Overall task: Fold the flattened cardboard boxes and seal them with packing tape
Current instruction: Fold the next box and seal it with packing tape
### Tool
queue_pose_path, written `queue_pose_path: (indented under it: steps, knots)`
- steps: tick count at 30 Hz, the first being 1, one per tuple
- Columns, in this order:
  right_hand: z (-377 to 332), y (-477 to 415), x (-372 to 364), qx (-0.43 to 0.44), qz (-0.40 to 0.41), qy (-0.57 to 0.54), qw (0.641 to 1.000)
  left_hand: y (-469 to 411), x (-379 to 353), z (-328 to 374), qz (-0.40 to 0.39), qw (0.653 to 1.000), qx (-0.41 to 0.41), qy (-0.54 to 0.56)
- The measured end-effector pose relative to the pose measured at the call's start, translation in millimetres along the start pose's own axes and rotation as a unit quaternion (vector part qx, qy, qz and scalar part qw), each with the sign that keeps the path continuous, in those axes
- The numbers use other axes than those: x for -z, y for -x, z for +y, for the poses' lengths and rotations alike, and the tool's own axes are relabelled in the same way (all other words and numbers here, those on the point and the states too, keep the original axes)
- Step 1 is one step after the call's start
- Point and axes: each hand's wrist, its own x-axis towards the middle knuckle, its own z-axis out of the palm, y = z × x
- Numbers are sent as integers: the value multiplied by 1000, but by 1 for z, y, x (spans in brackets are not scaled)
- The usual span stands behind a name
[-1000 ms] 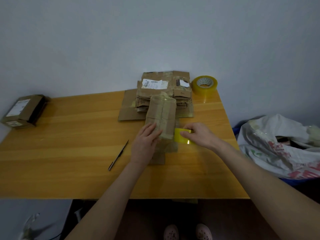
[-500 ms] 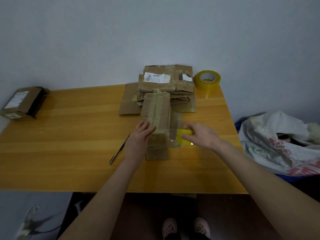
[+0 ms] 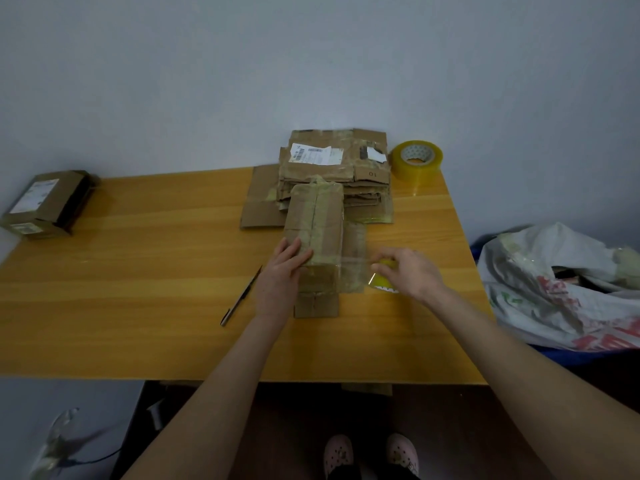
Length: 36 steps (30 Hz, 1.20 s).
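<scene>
pressing straight left hand fingers on the box lying on the table, gripping a yellow roll in the curled right hand just beside it, showing "10" on the stack behind, label print unreadable, backing onto a grey wall

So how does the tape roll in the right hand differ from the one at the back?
The held roll is gripped by the right hand and mostly hidden; the back roll lies flat, hole up, untouched, fully visible. A clear strip runs from the held roll to the box; the back roll stands beside the cardboard stack. Both are yellowish.
</scene>
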Motion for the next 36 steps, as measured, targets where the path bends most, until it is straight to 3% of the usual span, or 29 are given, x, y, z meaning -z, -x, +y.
queue_pose_path:
  steps: [11, 15, 19, 23, 26, 29, 32, 36]
  knots:
    - [-28, -20, -11, -37, 29, -48, 998, 14, 12, -9, -18, 998, 30, 47]
    - [-28, -23, -14, -20, 35, -54, 998, 20, 18, -41, 79, 983, 165, 14]
    - [-27, -23, -18, -14, 41, -64, 997, 20, 16, -88, -43, 950, 271, -152]
    - [-27, -21, -20, -7, 51, -66, 996, 23, 11, -104, -122, 920, 329, -175]
    - [-27, -20, -19, -9, 49, -65, 997, 27, 10, -99, -105, 920, 337, -169]
    - [-28, -20, -17, -22, 47, -64, 997, 34, 21, -81, -19, 932, 353, -74]
    - [-31, -18, -15, -32, 43, -50, 997, 44, 38, -50, 64, 953, 297, -14]
    - [-36, -11, -9, -32, 40, -23, 998, 57, 52, 6, 60, 977, 207, -1]
